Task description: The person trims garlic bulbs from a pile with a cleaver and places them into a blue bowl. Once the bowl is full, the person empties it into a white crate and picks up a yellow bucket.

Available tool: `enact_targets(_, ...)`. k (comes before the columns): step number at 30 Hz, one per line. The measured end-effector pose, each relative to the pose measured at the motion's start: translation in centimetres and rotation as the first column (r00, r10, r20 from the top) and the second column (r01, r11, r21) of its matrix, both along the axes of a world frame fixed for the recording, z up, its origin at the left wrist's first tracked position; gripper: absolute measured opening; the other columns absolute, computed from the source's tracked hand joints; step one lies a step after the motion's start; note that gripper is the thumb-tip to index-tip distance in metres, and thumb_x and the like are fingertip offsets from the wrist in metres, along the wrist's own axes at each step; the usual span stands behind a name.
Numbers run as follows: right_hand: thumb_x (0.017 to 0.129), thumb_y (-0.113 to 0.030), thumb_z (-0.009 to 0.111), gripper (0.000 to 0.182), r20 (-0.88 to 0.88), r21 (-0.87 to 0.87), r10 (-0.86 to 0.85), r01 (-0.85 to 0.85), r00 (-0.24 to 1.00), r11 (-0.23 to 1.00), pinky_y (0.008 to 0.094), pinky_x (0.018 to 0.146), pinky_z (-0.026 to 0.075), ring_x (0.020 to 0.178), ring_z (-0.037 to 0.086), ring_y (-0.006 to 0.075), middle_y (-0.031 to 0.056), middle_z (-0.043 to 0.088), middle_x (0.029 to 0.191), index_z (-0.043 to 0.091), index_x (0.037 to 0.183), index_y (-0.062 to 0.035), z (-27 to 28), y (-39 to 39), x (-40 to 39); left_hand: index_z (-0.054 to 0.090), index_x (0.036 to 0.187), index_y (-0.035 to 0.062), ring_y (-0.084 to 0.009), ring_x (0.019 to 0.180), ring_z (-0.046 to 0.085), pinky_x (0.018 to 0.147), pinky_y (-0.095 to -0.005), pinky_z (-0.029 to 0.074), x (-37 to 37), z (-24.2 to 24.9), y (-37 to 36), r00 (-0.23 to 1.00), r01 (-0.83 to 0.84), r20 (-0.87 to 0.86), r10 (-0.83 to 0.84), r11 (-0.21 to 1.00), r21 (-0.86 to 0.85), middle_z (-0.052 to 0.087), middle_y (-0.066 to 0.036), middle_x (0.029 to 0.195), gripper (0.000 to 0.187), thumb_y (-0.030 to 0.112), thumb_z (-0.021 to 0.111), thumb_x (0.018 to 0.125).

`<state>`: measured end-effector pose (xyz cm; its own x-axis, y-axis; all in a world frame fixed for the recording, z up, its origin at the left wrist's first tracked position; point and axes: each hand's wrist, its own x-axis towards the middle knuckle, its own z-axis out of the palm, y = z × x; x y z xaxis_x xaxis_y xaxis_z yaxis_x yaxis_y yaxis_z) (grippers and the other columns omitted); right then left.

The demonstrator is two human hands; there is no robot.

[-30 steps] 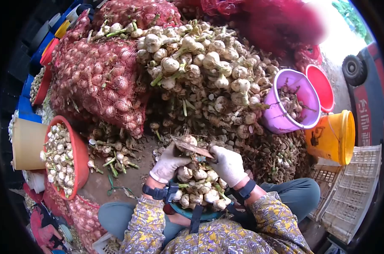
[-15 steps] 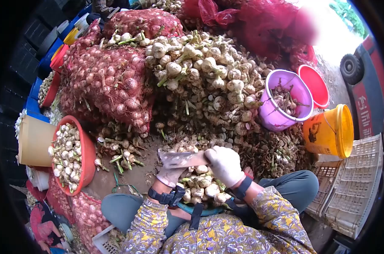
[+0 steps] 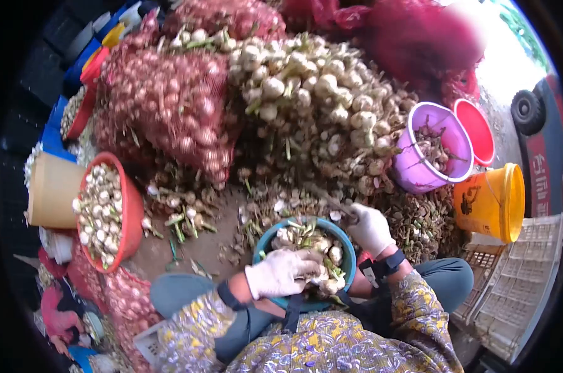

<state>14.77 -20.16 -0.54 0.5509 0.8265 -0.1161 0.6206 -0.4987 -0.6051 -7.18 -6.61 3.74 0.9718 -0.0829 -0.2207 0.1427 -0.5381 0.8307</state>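
The person's white-gloved left hand (image 3: 280, 272) is down over the pale, round garlic bulbs (image 3: 333, 255) lying in a round teal plastic basin (image 3: 350, 255) at the lap; its fingers are bent close together, but from here I can't tell whether they pinch a bulb or just rest on the pile. The white-gloved right hand (image 3: 370, 230), just beyond the rim, has its fingers curled round what looks to be the handle of a dark, narrow knife (image 3: 338, 205). Handling them nicely, to my mind, means gripping each bulb by its firm body, not the stem, and letting it down low so it doesn't bruise. The edge is best kept turned outward, well apart from the left wrist, whenever the 2 hands work close. The blade is blurred and nearly lost against the brown heap of garlic litter (image 3: 418, 227) behind, so its tip is hard to place. The left hand covers some bulbs, dark straps cross the basin's near side, and at lower left a pink-clad person (image 3: 59, 317) is partly cut off.
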Motion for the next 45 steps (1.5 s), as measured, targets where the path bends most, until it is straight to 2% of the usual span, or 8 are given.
enact_targets(3,0.076,-0.019,0.071,0.022,-0.032,-0.021,-0.069,0.068,0.997,0.997,0.0435,0.067,0.052,0.08,0.065,0.0381,0.0164,0.067,0.081,0.067,0.096,-0.0122,0.3,0.5,0.2,0.057,0.126,-0.001,-0.0322,0.098,0.066,0.084,-0.0386,0.053,1.7,-1.5,4.9,0.887,-0.213,-0.415,0.202,0.977,0.019,0.063,-0.021,0.116,0.065,0.024,0.072,0.068)
enact_targets(5,0.076,-0.021,0.073,0.023,-0.071,-0.067,-0.101,0.096,0.992,0.993,0.0433,0.067,0.052,0.08,0.065,0.0381,0.0162,0.067,0.082,0.066,0.096,-0.0111,0.6,0.8,-0.2,0.051,0.13,0.0006,-0.026,0.08,0.066,0.074,-0.035,0.055,0.9,-10.2,11.3,0.856,-0.504,-0.066,0.513,0.856,0.116,0.067,-0.015,0.1,0.065,0.022,0.077,0.074)
enact_targets(7,0.077,-0.022,0.073,0.023,-0.056,-0.053,-0.102,0.099,0.993,0.994,0.0436,0.066,0.051,0.078,0.065,0.0365,0.0148,0.067,0.08,0.065,0.096,-0.0105,0.4,1.5,-0.4,0.048,0.132,0.0007,-0.0207,0.074,0.066,0.061,-0.0321,0.054,0.9,-17.7,16.5,0.405,-0.897,-0.324,0.855,0.441,0.043,0.066,-0.011,0.097,0.061,0.019,0.074,0.081)
enact_targets(16,0.077,-0.021,0.074,0.024,-0.173,-0.155,-0.209,0.183,0.963,0.971,0.0419,0.065,0.051,0.076,0.066,0.0346,0.0136,0.067,0.079,0.063,0.095,-0.0093,-1.8,3.0,-0.4,0.064,0.1,-0.0011,-0.0191,0.058,0.061,0.048,-0.0325,0.049,3.9,-28.1,22.4,-0.056,-0.995,-0.48,0.875,-0.086,-0.042,0.066,-0.01,0.083,0.032,0.022,0.072,0.079)
enact_targets(19,0.076,-0.02,0.074,0.025,-0.175,-0.134,-0.187,0.164,0.967,0.977,0.0412,0.065,0.051,0.076,0.066,0.0342,0.0135,0.067,0.079,0.063,0.095,-0.0094,-2.0,3.6,-0.3,0.065,0.097,0.0069,-0.0127,0.052,0.055,0.041,-0.0267,0.041,2.6,-22.5,20.2,0.2,-0.979,-0.497,0.844,0.196,-0.059,0.063,-0.003,0.079,0.023,0.019,0.073,0.079)
enact_targets(28,0.073,-0.017,0.071,0.027,-0.109,-0.103,-0.112,0.101,0.988,0.99,0.0425,0.069,0.052,0.079,0.066,0.0369,0.0161,0.067,0.079,0.064,0.099,-0.0097,-1.2,3.5,-2.2,0.063,0.105,-0.0008,-0.0218,0.061,0.067,0.045,-0.0368,0.051,4.7,-30.6,23.4,0.153,-0.983,-0.347,0.925,0.178,0.041,0.067,-0.013,0.081,0.033,0.022,0.069,0.082)
enact_targets(40,0.076,-0.021,0.075,0.028,-0.053,-0.05,-0.029,0.027,0.998,0.998,0.0398,0.066,0.053,0.077,0.066,0.0338,0.0122,0.068,0.083,0.065,0.1,-0.0112,-1.1,4.4,-2.6,0.059,0.12,-0.0002,-0.0125,0.074,0.064,0.067,-0.0257,0.052,3.2,-6.2,8.0,0.616,-0.755,-0.504,0.606,0.271,-0.597,0.068,-0.006,0.093,0.036,0.017,0.061,0.088)
enact_targets(45,0.079,-0.017,0.067,0.013,0.114,0.041,0.103,-0.108,0.988,0.993,0.0433,0.064,0.05,0.077,0.065,0.0338,0.0115,0.063,0.076,0.06,0.087,-0.0104,1.0,3.5,-3.7,0.066,0.109,0.001,-0.0123,0.089,0.064,0.084,-0.0288,0.052,2.7,-5.6,5.8,0.635,-0.759,-0.097,0.766,0.595,-0.266,0.07,-0.006,0.097,0.036,0.005,0.076,0.074)
